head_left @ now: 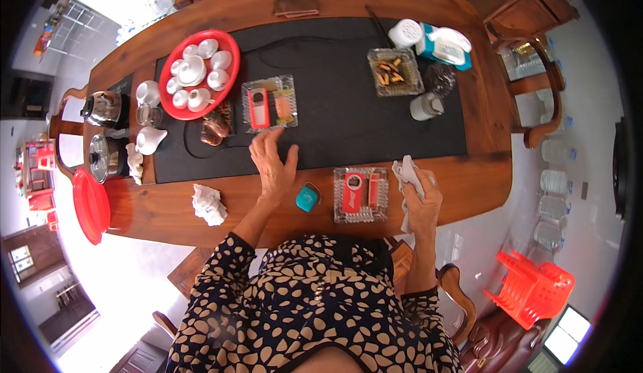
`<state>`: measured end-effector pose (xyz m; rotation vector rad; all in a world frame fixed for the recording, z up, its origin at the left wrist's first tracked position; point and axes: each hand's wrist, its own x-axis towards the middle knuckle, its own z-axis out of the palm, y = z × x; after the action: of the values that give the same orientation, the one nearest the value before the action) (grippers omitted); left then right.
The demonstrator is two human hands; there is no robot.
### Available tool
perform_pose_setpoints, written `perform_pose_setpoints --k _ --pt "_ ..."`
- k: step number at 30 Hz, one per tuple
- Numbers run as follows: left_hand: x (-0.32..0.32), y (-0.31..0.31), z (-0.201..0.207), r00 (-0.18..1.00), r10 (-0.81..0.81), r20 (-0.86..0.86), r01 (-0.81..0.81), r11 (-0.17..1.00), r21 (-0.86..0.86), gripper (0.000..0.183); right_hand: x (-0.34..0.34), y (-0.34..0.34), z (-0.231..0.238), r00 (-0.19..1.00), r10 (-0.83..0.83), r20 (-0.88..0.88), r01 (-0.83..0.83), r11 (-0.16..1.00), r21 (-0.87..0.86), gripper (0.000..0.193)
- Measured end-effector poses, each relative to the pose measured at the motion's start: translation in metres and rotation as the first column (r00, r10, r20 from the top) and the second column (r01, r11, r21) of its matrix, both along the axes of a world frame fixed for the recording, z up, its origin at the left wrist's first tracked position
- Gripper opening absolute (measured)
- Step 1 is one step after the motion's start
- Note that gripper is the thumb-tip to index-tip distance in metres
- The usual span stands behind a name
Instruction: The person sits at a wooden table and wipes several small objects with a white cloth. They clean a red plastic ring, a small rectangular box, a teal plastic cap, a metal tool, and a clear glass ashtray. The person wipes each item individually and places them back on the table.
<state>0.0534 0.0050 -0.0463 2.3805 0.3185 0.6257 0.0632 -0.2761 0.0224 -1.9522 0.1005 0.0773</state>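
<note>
My left hand [270,168] is open and empty, its fingers spread at the table's dark inset, close below a clear glass square tray [293,86]. That tray holds a red-and-silver pack [258,107] and something yellowish. My right hand [424,205] grips a greyish-white cloth [406,172] at the table's near edge, beside a second glass tray [339,212]. Inside this one lie a red packet [352,193] and a narrower red item [373,190]. Between my hands sits a small teal case [307,199]. A crumpled white cloth or tissue [209,204] lies left of my left forearm.
A red basin [232,42] of white cups stands far left, near a kettle [102,108] and a lidded pot [102,158]. At far right are an ashtray [409,91] with butts, a tissue pack [445,46] and a white jar [426,107]. Wooden chairs [552,98] surround the table.
</note>
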Motion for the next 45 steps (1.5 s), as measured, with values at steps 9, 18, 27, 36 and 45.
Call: perform_pose_setpoints --k 9,18,27,36,45 --pt "-0.057 -0.090 0.013 0.898 -0.344 -0.274 0.391 0.909 0.143 0.033 -0.027 -0.040 -0.004 0.999 -0.029 0.019 0.028 0.998 0.063 0.033" --pt "-0.054 -0.127 -0.002 0.938 -0.034 -0.345 0.165 0.919 0.358 0.046 -0.031 -0.067 -0.005 0.995 0.088 0.035 -0.090 0.994 0.057 0.034" --pt "-0.059 -0.139 -0.012 0.988 -0.008 -0.153 0.030 0.989 0.142 0.024 -0.023 -0.078 -0.006 0.979 0.201 0.022 -0.203 0.973 0.109 0.035" --pt "-0.070 -0.129 0.059 0.940 -0.339 -0.034 0.008 0.121 -0.993 0.023 -0.001 -0.036 0.029 0.966 0.259 0.008 -0.251 0.924 0.290 0.036" --pt "-0.088 -0.117 0.094 0.940 -0.326 0.098 0.118 0.043 -0.992 0.041 -0.034 0.036 0.061 0.528 0.554 0.643 -0.415 0.829 -0.374 0.037"
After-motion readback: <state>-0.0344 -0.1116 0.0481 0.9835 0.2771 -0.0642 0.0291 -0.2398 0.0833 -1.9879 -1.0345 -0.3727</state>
